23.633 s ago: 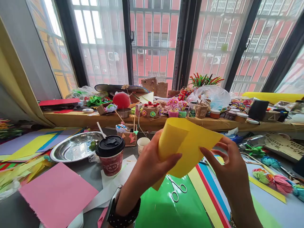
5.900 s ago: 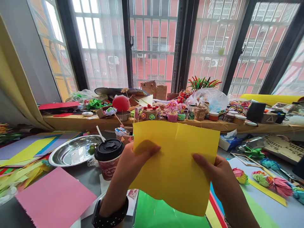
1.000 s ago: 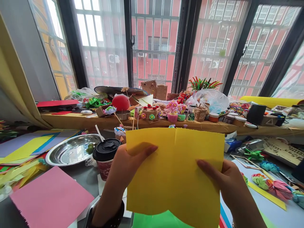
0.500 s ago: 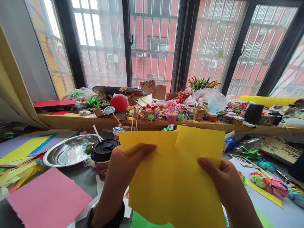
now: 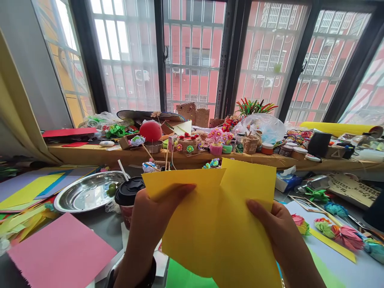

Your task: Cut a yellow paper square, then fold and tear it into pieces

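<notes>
Paper (image 5: 211, 224) is more unevenly split at top now.

pink paper (image 5: 63, 252) on grey table (image 5: 100, 226)

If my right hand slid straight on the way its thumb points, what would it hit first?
Your right hand would likely meet more of the yellow paper it's holding, near the split top edge; depth beyond is unclear.

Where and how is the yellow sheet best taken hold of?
Probably by its two side edges, coming from left and right: the yellow sheet is thin and split at the top middle, so each half seems to need its own pinch. The left hand and right hand grip it so, thumbs on the near face.
</notes>
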